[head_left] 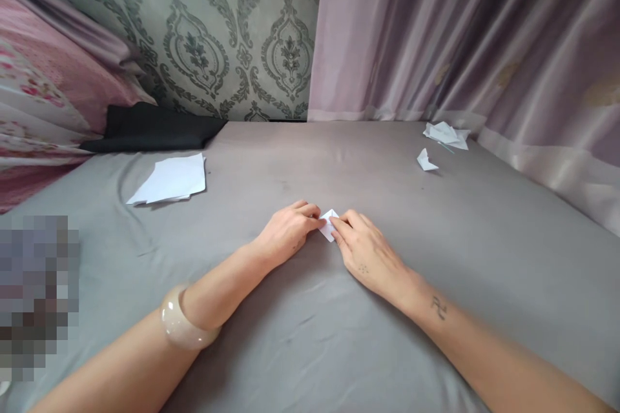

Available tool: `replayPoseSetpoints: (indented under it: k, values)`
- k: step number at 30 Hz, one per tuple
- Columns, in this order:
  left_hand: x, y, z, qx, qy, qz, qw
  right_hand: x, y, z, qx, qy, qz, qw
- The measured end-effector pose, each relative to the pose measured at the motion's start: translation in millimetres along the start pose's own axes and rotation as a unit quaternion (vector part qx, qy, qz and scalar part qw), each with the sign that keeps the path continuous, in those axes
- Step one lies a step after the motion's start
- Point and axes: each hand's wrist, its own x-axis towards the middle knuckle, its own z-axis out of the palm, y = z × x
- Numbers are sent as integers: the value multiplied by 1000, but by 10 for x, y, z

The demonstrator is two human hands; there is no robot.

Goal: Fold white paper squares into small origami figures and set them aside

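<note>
A small folded piece of white paper (329, 224) lies on the grey sheet (314, 335) in the middle of the bed. My left hand (287, 232) presses on its left edge with curled fingers. My right hand (367, 251) pinches its right side with the fingertips. Both hands rest low on the sheet and hide part of the paper. A pale bangle (183, 326) sits on my left forearm.
A stack of white paper sheets (170, 179) lies at the left. A small folded paper shape (427, 160) and crumpled white papers (446, 134) lie at the far right. A black cloth (152, 128) lies against the patterned wall; pink curtains (460, 32) hang at the right.
</note>
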Motion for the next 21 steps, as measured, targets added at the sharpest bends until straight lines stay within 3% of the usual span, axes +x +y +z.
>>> replayPoseSetpoints:
  k: [10,15,21]
  values:
    - [-160,3,-50,34,-20,-63,997,61,-8,-35,-27,-22,-22,999]
    - [-165,38,-39,49,-4,-93,995,203,100,-118,24,-44,-43,998]
    - [-118,48,-4,117,-13,-27,993,253,248,-203,109,-94,-70,987]
